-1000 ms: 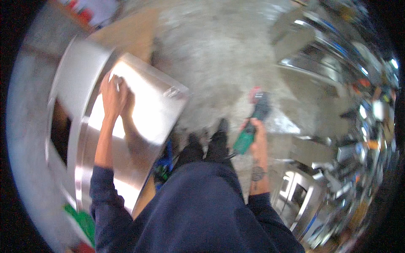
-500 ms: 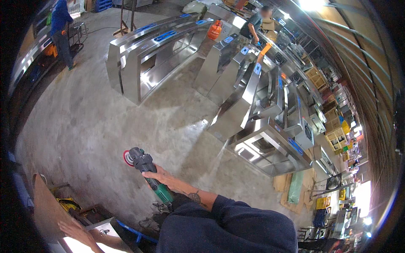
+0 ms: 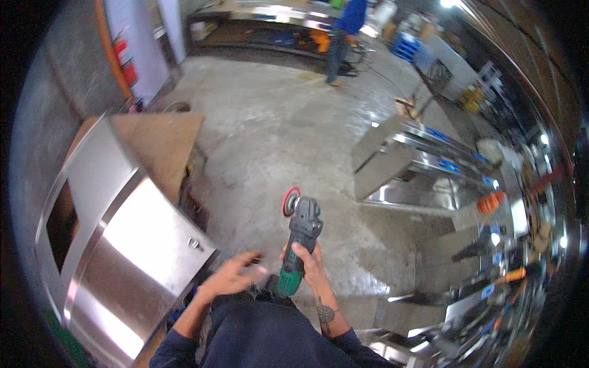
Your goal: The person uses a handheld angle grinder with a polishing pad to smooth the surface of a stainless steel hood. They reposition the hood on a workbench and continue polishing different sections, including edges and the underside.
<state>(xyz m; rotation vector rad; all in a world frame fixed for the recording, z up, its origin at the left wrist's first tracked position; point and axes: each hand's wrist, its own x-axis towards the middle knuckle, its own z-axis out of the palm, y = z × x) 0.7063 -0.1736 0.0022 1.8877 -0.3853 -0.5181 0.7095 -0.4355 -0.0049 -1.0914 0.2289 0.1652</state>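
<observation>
My right hand [image 3: 311, 262] is wrapped round the body of a green and dark grey angle grinder [image 3: 304, 219], held upright in front of me over the floor. A red-rimmed disc [image 3: 286, 201] is fitted at the grinder's head. To its left, my left hand [image 3: 232, 275] hovers with its fingers apart and somewhat blurred, holding nothing. Nearest to that hand is the corner of a bent stainless steel panel or housing [image 3: 123, 270], which has a dark rectangular opening and a small lock-like fitting [image 3: 195, 244].
The steel housing lies on a brown board [image 3: 162, 138]. Several steel gate cabinets [image 3: 392, 153] stand at the right, with an orange gas cylinder [image 3: 491, 202] among them. A person in blue [image 3: 350, 27] stands at a far workbench [image 3: 257, 24]. Red extinguishers [image 3: 126, 64] hang at the left wall.
My view has swung left toward the steel housing. My left hand has come off the metal surface and now hangs near the grinder. The grinder stays in my right hand.
</observation>
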